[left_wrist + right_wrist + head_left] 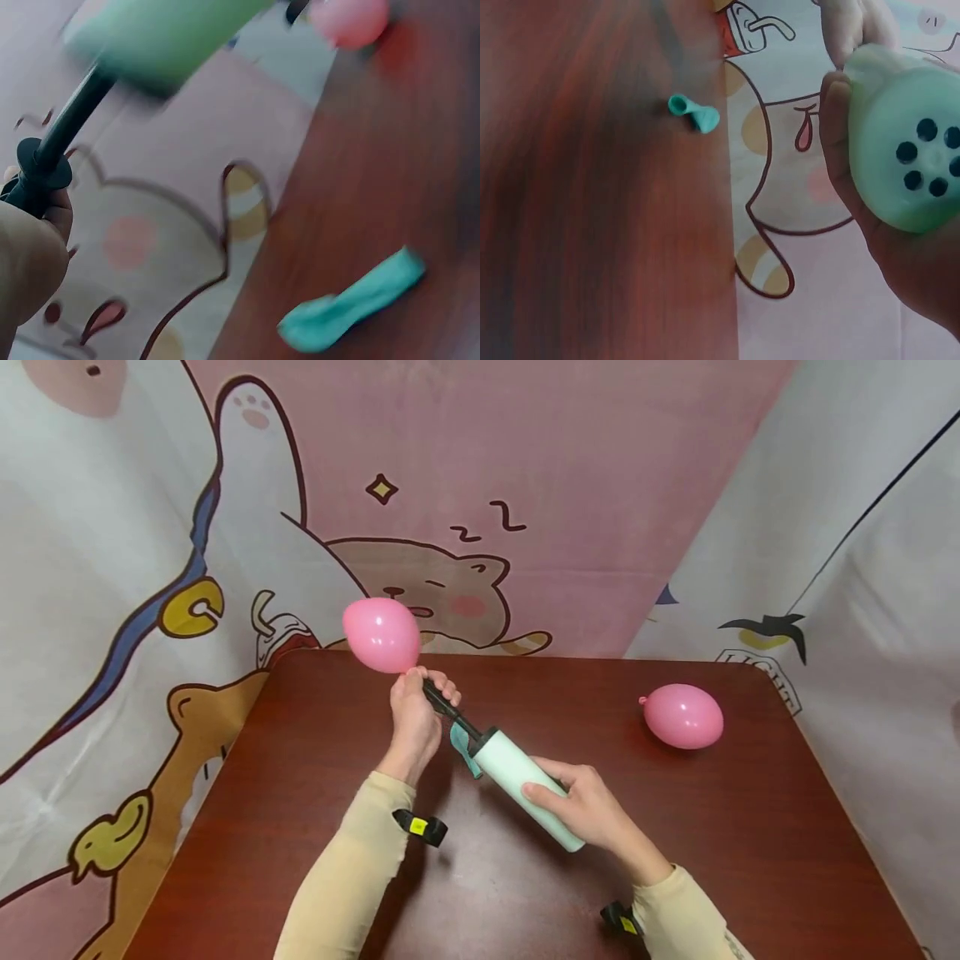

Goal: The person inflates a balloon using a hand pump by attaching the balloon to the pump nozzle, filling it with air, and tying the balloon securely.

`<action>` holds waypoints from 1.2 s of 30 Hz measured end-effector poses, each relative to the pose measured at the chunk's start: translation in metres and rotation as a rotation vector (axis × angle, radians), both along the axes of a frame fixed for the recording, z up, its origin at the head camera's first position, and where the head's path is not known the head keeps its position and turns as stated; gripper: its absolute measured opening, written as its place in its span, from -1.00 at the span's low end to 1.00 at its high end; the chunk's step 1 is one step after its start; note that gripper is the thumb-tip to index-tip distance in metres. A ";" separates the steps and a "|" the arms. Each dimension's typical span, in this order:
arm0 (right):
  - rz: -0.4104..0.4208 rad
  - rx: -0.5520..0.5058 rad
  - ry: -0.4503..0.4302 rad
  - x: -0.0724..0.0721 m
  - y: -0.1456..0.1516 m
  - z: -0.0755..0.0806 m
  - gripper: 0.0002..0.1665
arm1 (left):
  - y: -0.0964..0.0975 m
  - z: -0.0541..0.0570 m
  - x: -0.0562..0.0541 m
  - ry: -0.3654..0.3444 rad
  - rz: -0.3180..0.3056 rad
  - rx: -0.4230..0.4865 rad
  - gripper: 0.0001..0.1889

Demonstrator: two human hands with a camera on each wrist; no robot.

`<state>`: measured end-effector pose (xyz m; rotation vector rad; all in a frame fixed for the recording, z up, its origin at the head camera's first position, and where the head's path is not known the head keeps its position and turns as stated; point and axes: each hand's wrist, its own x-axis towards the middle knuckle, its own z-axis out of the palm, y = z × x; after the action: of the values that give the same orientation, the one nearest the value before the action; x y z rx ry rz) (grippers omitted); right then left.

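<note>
In the head view my left hand grips the black nozzle end of a balloon pump near the table's middle. A pink balloon, filled with air, sticks out above that hand, its neck hidden by the fingers. My right hand holds the pump's pale green barrel. The black rod shows between barrel and left hand in the left wrist view. A limp teal balloon lies on the table beneath the pump. The right wrist view shows the barrel's holed end in my right hand.
A second inflated pink balloon, its neck knotted, lies on the right of the brown table. Printed cartoon cloth hangs behind the table and along both sides. Black straps with yellow tags are on the wrists.
</note>
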<state>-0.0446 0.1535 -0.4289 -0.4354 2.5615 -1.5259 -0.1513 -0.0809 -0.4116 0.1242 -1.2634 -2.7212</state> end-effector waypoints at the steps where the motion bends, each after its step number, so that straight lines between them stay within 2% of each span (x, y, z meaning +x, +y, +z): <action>1: 0.007 0.006 -0.003 0.002 0.004 0.000 -0.51 | -0.008 0.002 -0.003 0.004 0.023 0.009 -0.70; 4: 0.039 0.001 -0.011 0.009 0.015 0.000 -0.51 | -0.029 0.005 -0.010 0.006 0.076 0.019 -0.70; 7: 0.061 -0.006 0.000 0.010 0.020 -0.001 -0.52 | -0.033 0.006 -0.011 0.005 0.086 0.026 -0.70; 11: 0.060 -0.008 0.026 0.002 0.009 -0.002 -0.53 | -0.010 -0.001 -0.002 -0.005 0.057 0.015 -0.71; 15: 0.022 -0.009 0.032 -0.007 -0.004 -0.002 -0.53 | 0.018 -0.010 0.012 -0.031 -0.013 -0.011 -0.72; 18: 0.006 -0.012 0.021 -0.009 -0.009 -0.002 -0.54 | 0.024 -0.014 0.017 -0.046 -0.038 -0.024 -0.73; 22: 0.022 -0.011 -0.020 -0.005 -0.007 -0.004 -0.52 | 0.010 -0.013 0.010 -0.039 -0.019 -0.008 -0.70; 27: 0.040 0.006 -0.056 0.009 0.009 -0.005 -0.51 | -0.027 -0.002 -0.005 -0.013 0.084 0.047 -0.69; 30: 0.053 0.001 -0.053 0.014 0.017 -0.007 -0.53 | -0.039 0.002 -0.010 -0.005 0.117 0.048 -0.69; 33: 0.070 -0.016 -0.041 0.011 0.016 -0.008 -0.55 | -0.031 0.001 -0.008 -0.010 0.104 0.040 -0.69; 36: 0.063 -0.039 -0.031 0.002 0.007 -0.007 -0.55 | -0.009 -0.004 0.000 -0.026 0.059 0.027 -0.70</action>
<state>-0.0421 0.1608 -0.4357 -0.4881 2.4742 -1.5504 -0.1509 -0.0900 -0.4154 0.1975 -1.2100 -2.6958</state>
